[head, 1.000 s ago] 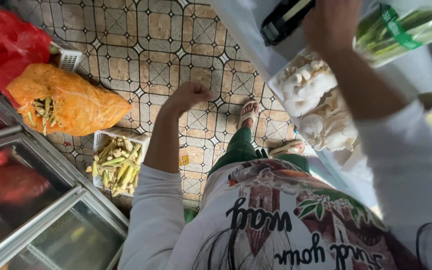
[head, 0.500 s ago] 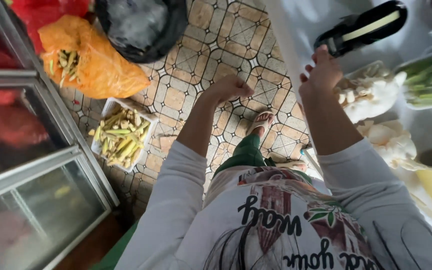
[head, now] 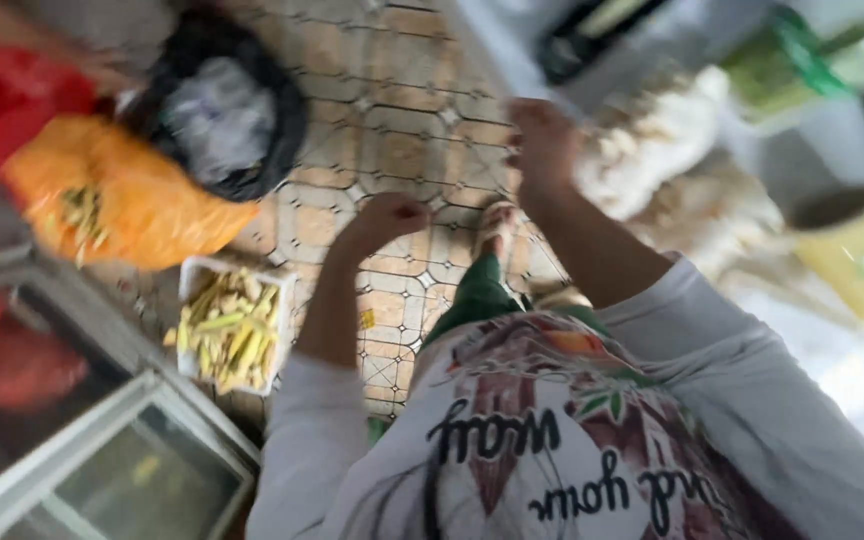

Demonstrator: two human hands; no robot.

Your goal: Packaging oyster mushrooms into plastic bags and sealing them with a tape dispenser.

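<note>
The frame is blurred by motion. My left hand (head: pixel 384 216) hangs over the patterned tile floor (head: pixel 392 110), its fingers curled in with nothing in them. My right hand (head: pixel 542 140) is raised at the edge of a grey table (head: pixel 497 45), beside a clear bag of pale mushrooms (head: pixel 657 140). Blur hides how its fingers are set. Between my arms I see my green trouser leg and a sandalled foot (head: pixel 497 225).
An orange bag (head: pixel 122 205), a red bag (head: pixel 12 95) and a black bag (head: pixel 222 110) sit on the floor at left. Beside a glass-fronted cabinet (head: pixel 102 470) lies a white tray of yellow-green stalks (head: pixel 227 325). The table carries a black object (head: pixel 592 35), bagged greens (head: pixel 802 50) and a yellow container (head: pixel 862 240).
The view has swung left and down, bringing the black bag into sight. My right hand has come back from the far part of the table to its near edge. My left hand stays curled.
</note>
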